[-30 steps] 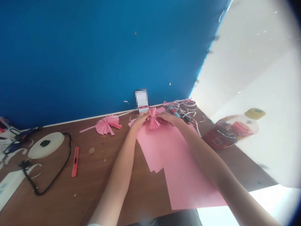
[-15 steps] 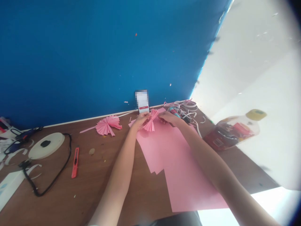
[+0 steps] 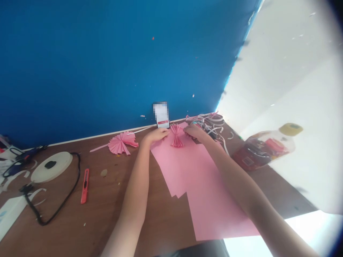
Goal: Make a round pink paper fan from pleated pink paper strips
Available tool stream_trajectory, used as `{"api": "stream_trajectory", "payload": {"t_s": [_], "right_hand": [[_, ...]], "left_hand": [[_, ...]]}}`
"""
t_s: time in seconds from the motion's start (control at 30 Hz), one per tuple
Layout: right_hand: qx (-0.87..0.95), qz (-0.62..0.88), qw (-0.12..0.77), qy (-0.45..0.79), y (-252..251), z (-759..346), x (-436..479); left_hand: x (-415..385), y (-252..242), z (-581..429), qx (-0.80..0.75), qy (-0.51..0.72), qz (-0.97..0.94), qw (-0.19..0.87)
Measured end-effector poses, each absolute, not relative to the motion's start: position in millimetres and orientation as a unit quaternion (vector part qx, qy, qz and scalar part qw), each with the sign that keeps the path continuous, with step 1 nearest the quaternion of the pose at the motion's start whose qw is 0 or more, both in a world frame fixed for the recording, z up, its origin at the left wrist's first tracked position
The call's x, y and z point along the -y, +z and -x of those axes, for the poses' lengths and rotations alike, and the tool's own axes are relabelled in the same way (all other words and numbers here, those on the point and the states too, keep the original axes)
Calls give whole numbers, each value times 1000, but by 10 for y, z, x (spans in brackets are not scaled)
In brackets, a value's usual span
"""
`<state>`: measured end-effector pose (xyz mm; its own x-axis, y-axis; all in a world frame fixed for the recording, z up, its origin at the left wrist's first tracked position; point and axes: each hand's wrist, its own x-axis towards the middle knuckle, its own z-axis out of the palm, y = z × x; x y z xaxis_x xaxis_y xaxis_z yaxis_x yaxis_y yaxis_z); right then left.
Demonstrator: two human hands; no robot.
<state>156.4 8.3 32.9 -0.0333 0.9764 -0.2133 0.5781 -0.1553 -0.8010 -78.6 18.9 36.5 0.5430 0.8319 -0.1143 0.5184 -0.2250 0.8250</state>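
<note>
A small pleated pink paper fan [image 3: 177, 135] lies on a stack of pink paper sheets [image 3: 198, 182] at the far side of the brown table [image 3: 107, 207]. My left hand [image 3: 157, 135] rests just left of it, fingers closed and reaching toward its middle. My right hand [image 3: 194, 131] sits just right of it, fingertips at the fan's upper edge. Whether either hand pinches the fan is too small to see. A second pleated pink fan [image 3: 122, 142] lies further left near the blue wall.
A phone [image 3: 161, 114] leans on the blue wall behind the hands. Left: an orange utility knife [image 3: 85, 185], a white round disc [image 3: 50, 166] with a black cable, a white box [image 3: 10, 212]. Right: curled white paper strips [image 3: 214, 123] and a clear plastic jar [image 3: 264, 146] on its side.
The fan, held up between both hands earlier, has come down onto the pink sheets. My hands have spread slightly apart to either side of it.
</note>
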Motion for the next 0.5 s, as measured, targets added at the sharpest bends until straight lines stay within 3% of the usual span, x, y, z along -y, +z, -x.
{"api": "stream_trajectory", "payload": {"t_s": [0.23, 0.3, 0.4, 0.5], "right_hand": [[622, 656, 240, 355, 237, -1563, -93], [618, 652, 250, 362, 230, -1543, -80], [615, 642, 263, 375, 214, -1516, -78], [622, 629, 265, 384, 179, -1488, -97]], "left_hand": [[-174, 433, 966, -662, 360, -602, 265], [-158, 460, 951, -654, 341, -609, 291], [-111, 479, 741, -631, 182, -648, 386], [-49, 382, 372, -661, 256, -631, 316]]}}
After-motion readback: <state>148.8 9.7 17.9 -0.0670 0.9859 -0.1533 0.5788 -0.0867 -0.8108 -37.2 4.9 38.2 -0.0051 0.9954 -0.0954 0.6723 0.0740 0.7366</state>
